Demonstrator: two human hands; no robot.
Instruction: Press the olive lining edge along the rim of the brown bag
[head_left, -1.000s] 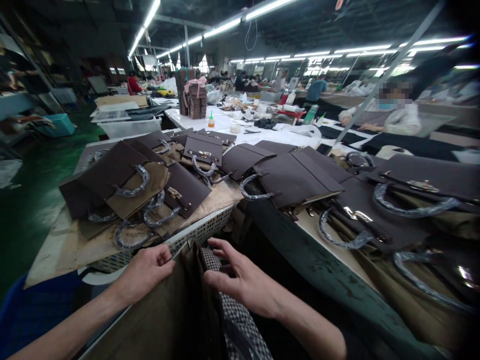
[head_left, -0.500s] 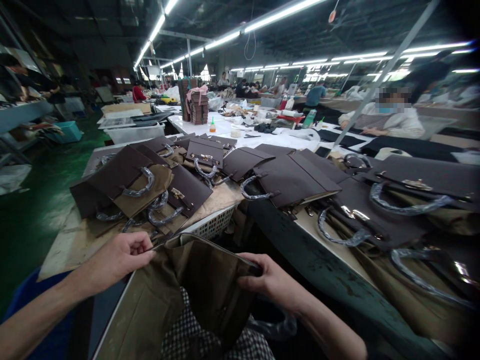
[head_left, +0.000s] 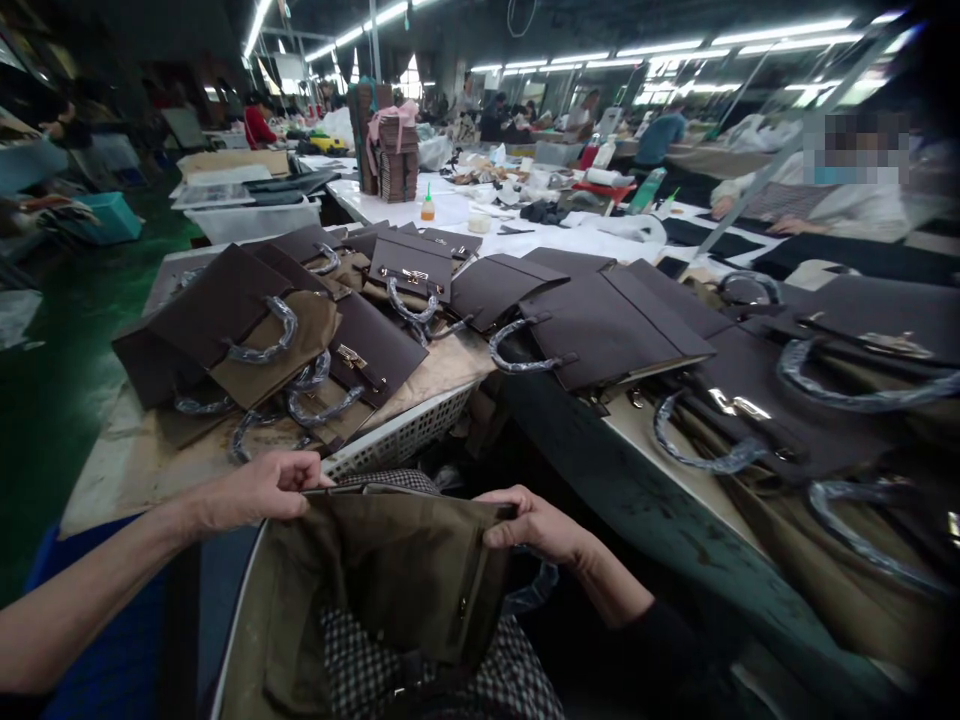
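Observation:
An opened handbag (head_left: pixel 405 570) lies over my lap, its olive lining and a zipped inner pocket facing up. My left hand (head_left: pixel 274 485) pinches the top edge at the bag's left corner. Fingers of my right hand (head_left: pixel 536 525) are closed on the same edge at the right corner, thumb on the lining side. Beside the right hand hangs a plastic-wrapped handle (head_left: pixel 532 590). Black-and-white checked cloth (head_left: pixel 360 660) shows below the lining. The outer face of this bag is mostly hidden.
Dark brown handbags (head_left: pixel 622 320) with wrapped handles are heaped on the tables ahead and to the right. A white perforated basket (head_left: pixel 412 435) stands just beyond my hands. A blue bin (head_left: pixel 105 640) is at lower left. Across the white table sits a person (head_left: pixel 840 200).
The bag's top edge has been drawn straighter between my hands, and more lining and the pocket zipper show. My view has tipped down slightly.

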